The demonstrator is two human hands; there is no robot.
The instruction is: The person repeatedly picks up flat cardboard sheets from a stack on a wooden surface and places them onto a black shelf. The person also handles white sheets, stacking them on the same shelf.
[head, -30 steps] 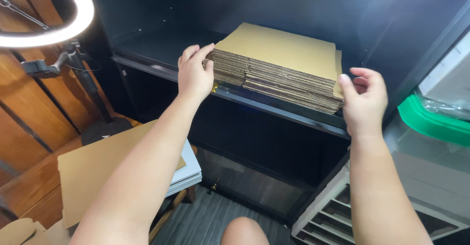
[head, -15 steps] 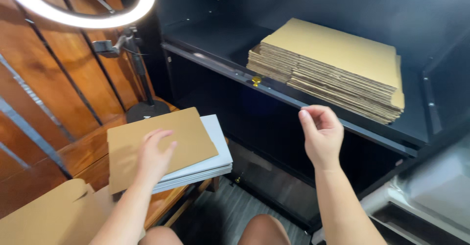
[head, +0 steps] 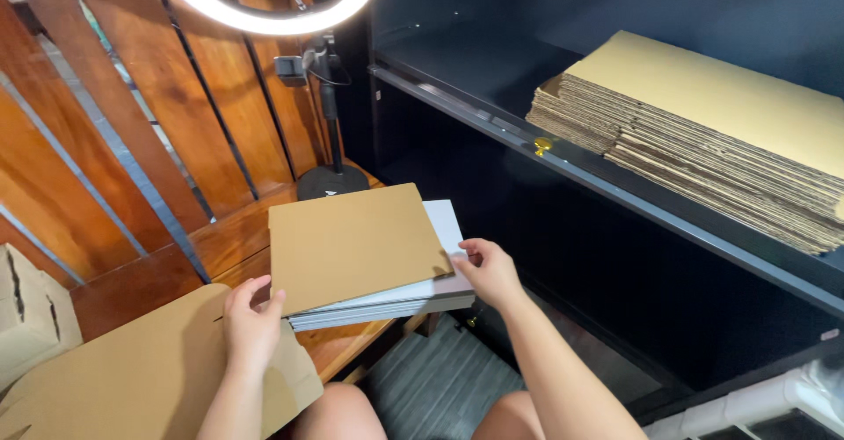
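Observation:
A flat brown cardboard sheet (head: 352, 245) lies on top of a low pile of pale grey boards (head: 413, 299) on a wooden platform. My left hand (head: 251, 326) grips the sheet's near left corner, thumb on top. My right hand (head: 488, 271) pinches its near right corner beside the grey pile's edge. Both arms reach in from the bottom of the view. A thick stack of flattened cardboard (head: 703, 132) rests on the dark shelf (head: 563, 163) to the upper right, away from both hands.
A ring light (head: 272, 0) on a stand with a round black base (head: 332, 181) stands behind the pile against wooden slats. A folded cardboard piece (head: 141, 378) lies at the lower left, an open carton (head: 31, 312) at the far left. My knees show at the bottom.
Both hands left the shelf stack and came down to the platform. The view swung left and down. Each hand now grips a near corner of the brown sheet.

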